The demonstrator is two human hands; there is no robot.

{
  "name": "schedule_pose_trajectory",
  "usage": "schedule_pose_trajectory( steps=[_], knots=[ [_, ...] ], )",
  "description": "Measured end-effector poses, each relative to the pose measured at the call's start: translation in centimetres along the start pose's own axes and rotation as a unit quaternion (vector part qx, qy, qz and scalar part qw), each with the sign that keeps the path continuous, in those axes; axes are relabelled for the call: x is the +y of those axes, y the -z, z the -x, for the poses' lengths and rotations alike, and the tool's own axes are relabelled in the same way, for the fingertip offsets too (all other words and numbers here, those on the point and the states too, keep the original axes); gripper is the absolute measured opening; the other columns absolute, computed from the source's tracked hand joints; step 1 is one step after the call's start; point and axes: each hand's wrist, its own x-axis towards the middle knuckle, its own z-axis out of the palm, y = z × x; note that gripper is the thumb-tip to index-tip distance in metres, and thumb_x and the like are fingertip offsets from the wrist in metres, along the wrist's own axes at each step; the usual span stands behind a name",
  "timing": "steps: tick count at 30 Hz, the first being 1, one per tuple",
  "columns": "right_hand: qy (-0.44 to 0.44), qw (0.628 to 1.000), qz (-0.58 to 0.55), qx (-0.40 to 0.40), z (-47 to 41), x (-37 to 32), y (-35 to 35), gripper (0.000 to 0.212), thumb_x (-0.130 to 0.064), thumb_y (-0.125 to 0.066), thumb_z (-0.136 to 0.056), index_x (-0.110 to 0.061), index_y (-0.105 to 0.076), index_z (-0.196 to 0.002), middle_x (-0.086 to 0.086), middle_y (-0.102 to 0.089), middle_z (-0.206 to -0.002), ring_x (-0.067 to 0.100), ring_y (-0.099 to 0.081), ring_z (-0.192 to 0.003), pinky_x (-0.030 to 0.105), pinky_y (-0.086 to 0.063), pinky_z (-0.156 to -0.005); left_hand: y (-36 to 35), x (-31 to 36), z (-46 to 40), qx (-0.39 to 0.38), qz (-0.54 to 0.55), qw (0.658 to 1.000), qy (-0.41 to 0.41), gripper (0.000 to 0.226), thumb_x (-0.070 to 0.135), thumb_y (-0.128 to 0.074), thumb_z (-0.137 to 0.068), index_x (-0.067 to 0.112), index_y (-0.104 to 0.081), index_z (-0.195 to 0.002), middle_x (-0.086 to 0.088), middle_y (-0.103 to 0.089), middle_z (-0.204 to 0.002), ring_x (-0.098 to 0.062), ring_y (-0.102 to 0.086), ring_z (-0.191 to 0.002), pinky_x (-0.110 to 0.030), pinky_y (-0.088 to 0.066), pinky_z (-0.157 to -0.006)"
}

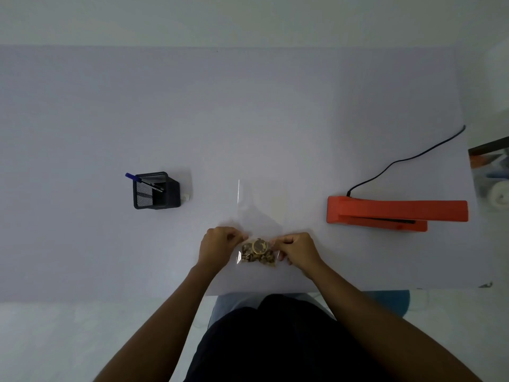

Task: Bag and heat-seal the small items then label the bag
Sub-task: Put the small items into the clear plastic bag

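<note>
Both hands are pinching a clear plastic bag near the front edge of the bench: the left hand is closing its grip on the bag's left side, the right hand on its right. Small brownish items are sitting bunched at the near end between the hands, while the bag's long axis is running away from the person, its empty end pointing toward the far side. An orange heat sealer is lying well apart to the right, and a black mesh pen holder to the left.
</note>
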Motion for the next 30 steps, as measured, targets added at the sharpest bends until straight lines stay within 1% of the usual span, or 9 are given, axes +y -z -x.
schedule_pose_trajectory(
  steps=[3,5,7,10,13,15,18,23,30],
  knots=[
    [-0.028,0.999,-0.018,0.002,0.0,0.1,-0.4,0.007,-0.015,-0.076,-0.086,-0.011,-0.081,-0.088,0.016,-0.075,-0.068,0.018,-0.066,-0.054,0.024,-0.048,-0.045,-0.4,0.7,0.3,0.050,-0.034,0.998,0.017,0.032,0.044,-0.075,-0.083,0.018,-0.062,-0.069,0.007,-0.059,-0.062,-0.008,-0.052,-0.055,-0.022,-0.041,-0.052],
    [-0.033,0.999,-0.024,0.003,0.1,0.0,-0.4,0.009,-0.017,-0.077,-0.085,-0.010,-0.081,-0.089,0.018,-0.075,-0.071,0.019,-0.066,-0.055,0.024,-0.048,-0.045,-0.5,1.3,0.5,0.089,-0.062,0.994,0.007,0.026,0.038,-0.073,-0.087,0.015,-0.061,-0.084,0.003,-0.060,-0.079,-0.012,-0.053,-0.071,-0.022,-0.044,-0.062],
    [-0.034,0.999,-0.025,0.005,0.1,-0.2,-0.5,0.012,-0.020,-0.077,-0.085,-0.009,-0.081,-0.088,0.019,-0.075,-0.071,0.021,-0.065,-0.057,0.023,-0.048,-0.046,-0.5,2.2,1.2,0.107,-0.097,0.988,-0.053,0.020,0.027,-0.067,-0.092,0.012,-0.063,-0.104,-0.003,-0.063,-0.099,-0.018,-0.057,-0.090,-0.029,-0.050,-0.077],
    [-0.038,0.999,-0.023,0.004,0.2,-0.3,-0.6,0.016,-0.026,-0.078,-0.085,-0.010,-0.080,-0.086,0.018,-0.075,-0.070,0.023,-0.066,-0.057,0.024,-0.050,-0.047,-1.6,3.8,2.3,0.064,-0.175,0.973,-0.134,0.024,0.020,-0.059,-0.096,0.007,-0.063,-0.115,-0.011,-0.065,-0.110,-0.028,-0.060,-0.097,-0.040,-0.052,-0.081],
    [-0.037,0.999,-0.002,-0.002,0.1,-0.4,-0.5,0.019,-0.029,-0.080,-0.083,-0.011,-0.079,-0.080,0.014,-0.075,-0.068,0.021,-0.066,-0.055,0.025,-0.049,-0.045,-3.4,4.4,2.9,-0.020,-0.270,0.954,-0.132,0.024,0.023,-0.050,-0.097,0.010,-0.059,-0.115,-0.010,-0.060,-0.113,-0.027,-0.057,-0.100,-0.036,-0.050,-0.083],
    [-0.031,0.999,0.028,0.006,0.0,-0.5,-0.4,0.025,-0.031,-0.081,-0.081,-0.008,-0.076,-0.073,0.012,-0.074,-0.066,0.017,-0.064,-0.050,0.022,-0.045,-0.042,-4.1,4.4,3.2,-0.051,-0.330,0.935,-0.124,0.028,0.028,-0.047,-0.097,0.011,-0.058,-0.117,-0.010,-0.058,-0.118,-0.027,-0.054,-0.106,-0.035,-0.048,-0.089],
    [-0.003,0.996,0.067,0.054,-0.2,-0.6,-0.1,0.035,-0.032,-0.084,-0.078,-0.001,-0.072,-0.069,0.010,-0.069,-0.059,0.011,-0.057,-0.042,0.020,-0.044,-0.044,-4.7,4.9,3.5,-0.044,-0.350,0.929,-0.110,0.043,0.045,-0.045,-0.098,0.009,-0.060,-0.114,-0.013,-0.060,-0.116,-0.029,-0.056,-0.105,-0.038,-0.049,-0.090],
    [0.017,0.992,0.070,0.099,-0.4,-0.1,0.9,0.026,-0.029,-0.083,-0.079,-0.006,-0.074,-0.072,0.001,-0.068,-0.058,0.011,-0.057,-0.045,0.022,-0.050,-0.051,-4.9,5.9,4.0,-0.054,-0.350,0.932,-0.081,0.071,0.069,-0.032,-0.090,0.015,-0.049,-0.132,-0.017,-0.049,-0.135,-0.031,-0.048,-0.118,-0.041,-0.044,-0.097],
    [0.044,0.989,0.032,0.135,-0.3,-0.1,1.2,0.023,-0.028,-0.072,-0.090,-0.009,-0.074,-0.077,0.002,-0.071,-0.067,0.012,-0.063,-0.054,0.024,-0.052,-0.058,-4.8,6.7,4.4,-0.100,-0.397,0.909,-0.077,0.087,0.086,-0.027,-0.079,0.028,-0.037,-0.143,-0.023,-0.033,-0.147,-0.041,-0.032,-0.132,-0.050,-0.034,-0.103]
  ],
)
